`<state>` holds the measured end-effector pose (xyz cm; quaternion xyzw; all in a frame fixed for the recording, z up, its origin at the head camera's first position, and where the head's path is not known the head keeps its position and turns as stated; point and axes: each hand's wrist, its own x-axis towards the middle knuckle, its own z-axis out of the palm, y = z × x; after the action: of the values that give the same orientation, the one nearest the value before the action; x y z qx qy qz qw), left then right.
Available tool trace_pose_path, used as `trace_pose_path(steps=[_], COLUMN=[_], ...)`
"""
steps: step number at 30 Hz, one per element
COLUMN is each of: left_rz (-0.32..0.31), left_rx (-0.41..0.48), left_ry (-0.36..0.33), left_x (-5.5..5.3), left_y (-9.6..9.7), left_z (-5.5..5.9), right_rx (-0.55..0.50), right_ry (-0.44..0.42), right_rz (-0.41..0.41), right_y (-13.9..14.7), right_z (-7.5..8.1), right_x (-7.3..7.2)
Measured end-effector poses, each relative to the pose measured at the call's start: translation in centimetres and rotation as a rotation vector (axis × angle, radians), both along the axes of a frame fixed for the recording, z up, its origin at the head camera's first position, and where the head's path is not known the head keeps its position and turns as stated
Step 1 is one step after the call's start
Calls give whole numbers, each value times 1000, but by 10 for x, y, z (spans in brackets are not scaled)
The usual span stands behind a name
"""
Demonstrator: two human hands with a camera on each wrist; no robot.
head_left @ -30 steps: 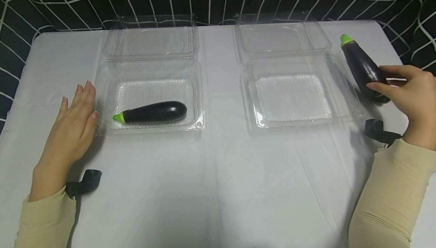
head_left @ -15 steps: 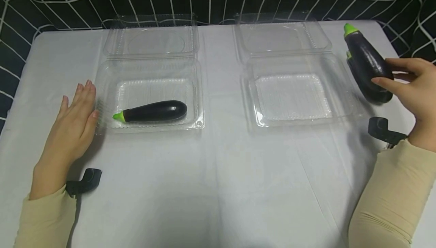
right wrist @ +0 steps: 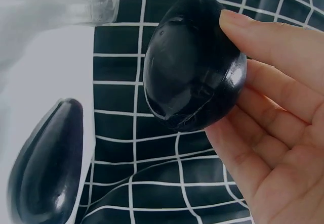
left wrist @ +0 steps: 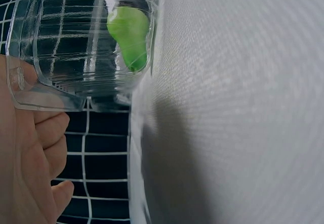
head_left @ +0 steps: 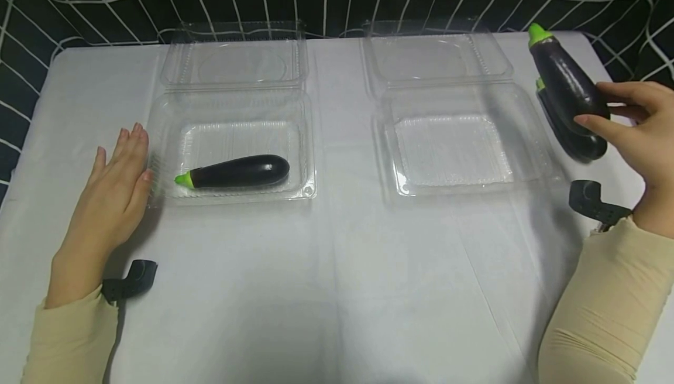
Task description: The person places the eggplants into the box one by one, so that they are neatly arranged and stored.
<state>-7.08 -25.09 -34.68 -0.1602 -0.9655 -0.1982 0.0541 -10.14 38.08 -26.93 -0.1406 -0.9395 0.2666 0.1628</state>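
Note:
My right hand (head_left: 645,126) pinches a dark purple eggplant (head_left: 568,79) by its thick end, thumb on one side and fingers on the other, its green cap pointing away. A second eggplant (head_left: 571,138) lies on the table under it, partly covered in the head view; the right wrist view shows the held eggplant (right wrist: 187,62) raised clear of that other eggplant (right wrist: 48,168). Beside the left clear plastic container (head_left: 237,135), my left hand (head_left: 107,196) has its fingers straight and holds nothing. Another eggplant (head_left: 242,171) lies inside that container, green cap to the left.
A second clear plastic container (head_left: 447,150) stands with its lid (head_left: 432,59) open, left of my right hand. The left container's lid (head_left: 237,68) is also folded back. A white cloth (head_left: 337,255) covers the table; dark white-gridded fabric (head_left: 337,0) hangs behind.
My right hand has lifted its eggplant up and slightly away, uncovering the second eggplant beneath it. My left hand stays in place.

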Motion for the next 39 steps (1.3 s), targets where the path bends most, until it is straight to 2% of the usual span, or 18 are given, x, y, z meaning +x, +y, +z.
trace_pose_path(steps=[17,39], left_rz=[1,0], left_rx=[-8,-9], left_ry=[-13,-16], left_x=[0,0], left_y=[-1,-1], left_z=[0,0], right_rx=[-3,110], right_ry=[60,134], right_rz=[77,234], right_y=[-22,-45], right_z=[12,25], right_x=[3,11])
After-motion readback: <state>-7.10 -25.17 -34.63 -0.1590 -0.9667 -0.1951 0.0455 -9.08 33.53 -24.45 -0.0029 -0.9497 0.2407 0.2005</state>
